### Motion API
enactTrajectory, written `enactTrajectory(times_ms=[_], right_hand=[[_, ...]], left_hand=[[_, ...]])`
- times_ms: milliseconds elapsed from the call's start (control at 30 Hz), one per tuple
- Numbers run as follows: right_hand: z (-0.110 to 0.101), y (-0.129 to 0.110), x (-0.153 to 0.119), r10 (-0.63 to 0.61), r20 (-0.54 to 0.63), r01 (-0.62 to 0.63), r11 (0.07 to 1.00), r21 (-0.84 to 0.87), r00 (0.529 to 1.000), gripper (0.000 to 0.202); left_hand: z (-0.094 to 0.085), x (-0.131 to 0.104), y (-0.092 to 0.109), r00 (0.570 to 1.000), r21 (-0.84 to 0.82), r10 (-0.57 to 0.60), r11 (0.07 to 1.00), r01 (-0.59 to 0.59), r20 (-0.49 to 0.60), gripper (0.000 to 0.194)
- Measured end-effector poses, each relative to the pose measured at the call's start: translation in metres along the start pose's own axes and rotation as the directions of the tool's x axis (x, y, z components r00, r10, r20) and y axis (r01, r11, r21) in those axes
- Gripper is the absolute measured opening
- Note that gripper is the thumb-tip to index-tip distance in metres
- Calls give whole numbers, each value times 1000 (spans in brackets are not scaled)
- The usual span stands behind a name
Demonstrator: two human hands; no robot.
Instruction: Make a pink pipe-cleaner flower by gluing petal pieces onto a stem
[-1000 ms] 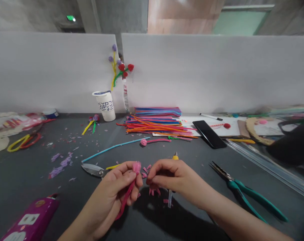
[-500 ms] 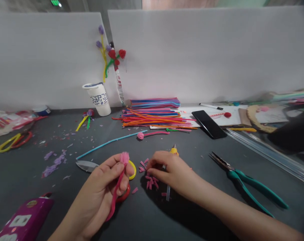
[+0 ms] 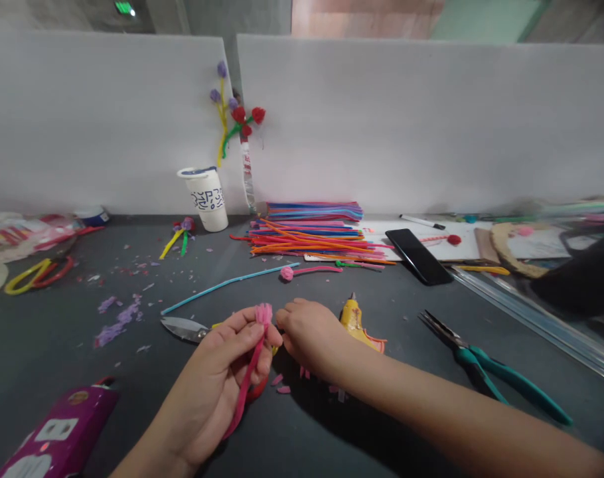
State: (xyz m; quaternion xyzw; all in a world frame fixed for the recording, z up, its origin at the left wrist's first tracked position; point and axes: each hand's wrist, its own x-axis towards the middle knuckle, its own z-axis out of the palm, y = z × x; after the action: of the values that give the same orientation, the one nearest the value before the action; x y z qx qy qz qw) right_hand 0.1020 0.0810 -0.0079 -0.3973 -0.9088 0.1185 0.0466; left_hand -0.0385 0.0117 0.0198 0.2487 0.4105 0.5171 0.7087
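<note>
My left hand (image 3: 217, 378) pinches a pink pipe cleaner stem (image 3: 249, 382) between thumb and fingers, its fluffy lighter pink tip (image 3: 263, 314) standing above the fingertips. Just right of that tip is my right hand (image 3: 314, 338), its fingers bent together; whatever they may hold is hidden. Scissors (image 3: 185, 328) lie beneath my left hand, blade pointing left, with parts of the yellow and red handles showing. Cut pink pieces (image 3: 283, 390) are scattered on the dark table below the hands. Behind my right wrist rests a yellow glue gun (image 3: 352, 317), partly covered.
Green-handled pliers (image 3: 461, 348) and a black phone (image 3: 418, 256) lie to the right. A pile of coloured pipe cleaners (image 3: 306, 232) and a paper cup (image 3: 210, 202) stand toward the white panels. Near left are a purple box (image 3: 58, 431) and purple scraps (image 3: 117, 325).
My right hand has moved up and left from the pink pieces to beside the pink tip. My left hand keeps its hold. The whole view has shifted slightly.
</note>
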Motion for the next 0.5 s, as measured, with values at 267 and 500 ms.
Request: enactTrajectory(times_ms=[267, 500], right_hand=[[-1, 10, -10, 12, -82, 3, 984, 179, 997, 17], [-33, 21, -34, 164, -91, -85, 822, 564, 982, 16]], left_hand=[[2, 0, -2, 999, 33, 28, 999, -30, 43, 11], [4, -1, -6, 998, 41, -16, 999, 13, 62, 11]])
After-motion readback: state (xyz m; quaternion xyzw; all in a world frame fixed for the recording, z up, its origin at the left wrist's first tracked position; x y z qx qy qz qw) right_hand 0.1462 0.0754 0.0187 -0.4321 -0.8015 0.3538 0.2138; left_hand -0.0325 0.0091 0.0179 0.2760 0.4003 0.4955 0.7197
